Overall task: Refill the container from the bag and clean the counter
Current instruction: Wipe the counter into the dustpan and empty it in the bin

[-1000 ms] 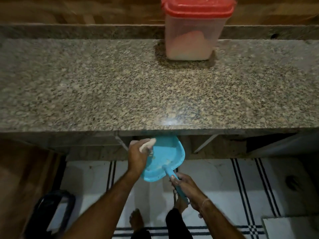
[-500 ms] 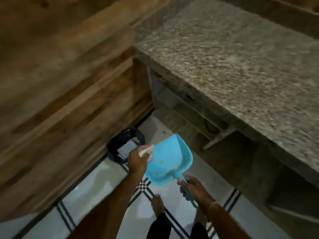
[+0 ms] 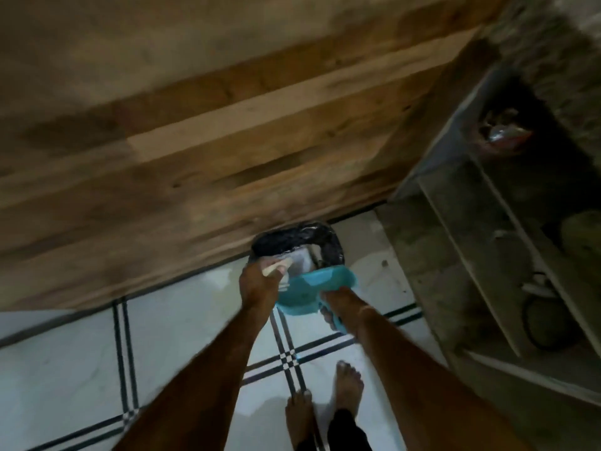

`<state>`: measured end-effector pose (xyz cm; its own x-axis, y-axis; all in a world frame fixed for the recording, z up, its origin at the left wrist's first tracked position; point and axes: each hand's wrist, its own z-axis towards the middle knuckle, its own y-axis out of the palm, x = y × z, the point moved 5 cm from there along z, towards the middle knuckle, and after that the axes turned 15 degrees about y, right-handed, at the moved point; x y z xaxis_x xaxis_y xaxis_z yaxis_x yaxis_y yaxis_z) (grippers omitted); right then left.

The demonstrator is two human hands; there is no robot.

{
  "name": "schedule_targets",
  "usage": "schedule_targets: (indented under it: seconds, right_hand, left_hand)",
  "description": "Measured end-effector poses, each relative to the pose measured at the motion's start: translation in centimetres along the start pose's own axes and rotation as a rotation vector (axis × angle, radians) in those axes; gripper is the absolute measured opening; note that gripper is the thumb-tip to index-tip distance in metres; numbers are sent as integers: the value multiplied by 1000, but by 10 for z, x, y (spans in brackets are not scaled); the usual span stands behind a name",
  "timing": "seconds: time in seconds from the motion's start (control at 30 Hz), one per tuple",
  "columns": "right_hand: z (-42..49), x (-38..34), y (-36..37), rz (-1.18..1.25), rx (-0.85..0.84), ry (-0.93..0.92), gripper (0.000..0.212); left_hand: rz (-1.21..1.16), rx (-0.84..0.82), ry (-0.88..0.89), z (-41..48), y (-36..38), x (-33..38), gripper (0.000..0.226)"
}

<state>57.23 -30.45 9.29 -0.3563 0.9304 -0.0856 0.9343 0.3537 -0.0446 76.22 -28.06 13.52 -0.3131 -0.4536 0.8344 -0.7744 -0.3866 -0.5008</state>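
Head view, blurred by motion.

Change against 0.5 s ago: the teal dustpan (image 3: 313, 283) was then held clear of the black-lined bin (image 3: 297, 240), which stood up and to the left of the hands. Now the pan's front lip overlaps the bin's near rim, with its mouth turned toward the bin opening. The view has swung further left. The granite counter (image 3: 553, 40) has slid into the upper right corner, and the wood-grain wall (image 3: 211, 131) fills most of the frame. At 1.0 s ago the pan was held just under the counter edge.

Right hand (image 3: 340, 302): fingers wrapped round the dustpan handle (image 3: 331, 320). The handle runs back under the palm toward the person, and the pan body lies just ahead of the knuckles.

Left hand (image 3: 258, 284): fingers curled round a pale object (image 3: 276, 267); I cannot tell what it is. It sits at the pan's left edge, and contact with the pan cannot be resolved through the blur.

Whether anything lies in the pan cannot be made out.

Surroundings: the bin stands on the white tiled floor (image 3: 156, 346) against the foot of the wall. Bare feet (image 3: 348, 382) are below the hands. Open shelves (image 3: 481, 229) under the counter are at right, their contents dim.
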Motion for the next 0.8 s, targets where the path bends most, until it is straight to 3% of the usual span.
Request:
schedule_targets:
  seconds: [0.13, 0.37, 0.5, 0.63, 0.8]
  right_hand:
    - [69, -61, 25, -38, -29, 104, 15]
    - [102, -67, 34, -88, -13, 254, 6]
    - [100, -66, 41, -107, 20, 89, 28]
    - [101, -66, 48, -95, 27, -129, 27]
    - [127, -66, 66, -29, 17, -251, 29]
  left_hand:
    - [41, 46, -30, 49, 22, -42, 21]
    - [79, 21, -57, 72, 28, -74, 23]
    - [69, 31, -89, 76, 21, -80, 25]
    - [3, 86, -65, 81, 16, -70, 28]
    - [-102, 151, -53, 85, 17, -81, 29]
